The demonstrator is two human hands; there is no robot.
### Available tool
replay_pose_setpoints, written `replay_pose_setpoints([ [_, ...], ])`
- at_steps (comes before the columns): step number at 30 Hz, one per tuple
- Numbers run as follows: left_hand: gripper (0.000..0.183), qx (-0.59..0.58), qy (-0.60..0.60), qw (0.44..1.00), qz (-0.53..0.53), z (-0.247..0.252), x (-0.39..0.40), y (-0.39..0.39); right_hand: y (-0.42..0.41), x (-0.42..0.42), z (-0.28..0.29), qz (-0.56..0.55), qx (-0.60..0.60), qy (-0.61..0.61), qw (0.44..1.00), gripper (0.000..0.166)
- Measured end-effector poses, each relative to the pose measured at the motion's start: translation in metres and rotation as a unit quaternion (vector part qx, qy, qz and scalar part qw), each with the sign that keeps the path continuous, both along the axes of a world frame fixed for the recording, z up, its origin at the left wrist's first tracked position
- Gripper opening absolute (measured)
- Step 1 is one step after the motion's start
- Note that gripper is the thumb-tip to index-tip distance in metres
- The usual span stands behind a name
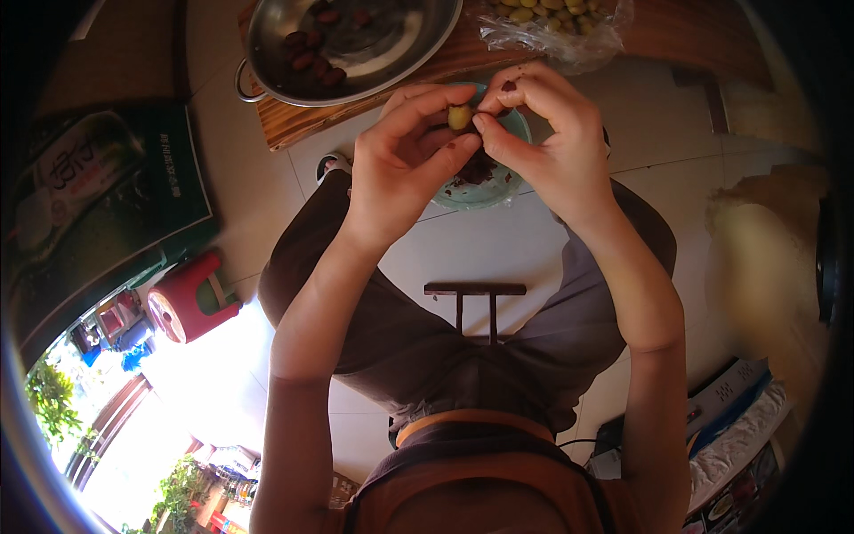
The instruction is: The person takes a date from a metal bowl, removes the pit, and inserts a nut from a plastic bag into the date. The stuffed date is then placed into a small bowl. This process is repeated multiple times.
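Between the fingers of my left hand (417,157) is a small yellow peeled nut (459,117), perhaps a chestnut. My right hand (547,127) meets it from the right, thumb and forefinger pinched together near the nut; whether they grip a bit of skin I cannot tell. Brown flakes stick to the fingers of both hands. Below them, a pale green bowl or bin (490,193) holds dark brown peelings (475,170). A steel pan (390,63) at the top holds several reddish-brown nuts (303,59). Right of it, a clear plastic bag (554,47) contains many yellow nuts (550,8).
Pan and bag rest on a wooden table (287,123). A small wooden stool or rack part (475,289) shows between my knees. A dark green printed box (173,173) and a red plastic stool (200,297) are on the left; a bag-like bundle (740,427) lies lower right.
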State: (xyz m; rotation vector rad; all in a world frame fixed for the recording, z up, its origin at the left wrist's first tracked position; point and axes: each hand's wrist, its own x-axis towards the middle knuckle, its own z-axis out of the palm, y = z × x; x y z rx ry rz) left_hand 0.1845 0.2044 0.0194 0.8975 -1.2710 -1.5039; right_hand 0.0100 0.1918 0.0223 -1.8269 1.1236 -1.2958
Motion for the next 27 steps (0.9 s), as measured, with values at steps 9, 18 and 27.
replay_pose_setpoints([
  [9,0.048,0.045,0.078,0.996,-0.027,-0.004,0.005,-0.003,-0.003,-0.004,-0.003,-0.059,0.032,-0.018,0.998,0.009],
  [18,0.051,-0.088,-0.130,0.986,0.061,0.000,0.002,-0.002,0.003,-0.002,0.005,-0.038,0.027,-0.008,0.999,0.009],
  [27,0.047,-0.214,-0.221,0.949,0.072,-0.006,0.005,0.000,0.002,0.000,0.002,-0.050,-0.089,0.102,0.989,0.018],
])
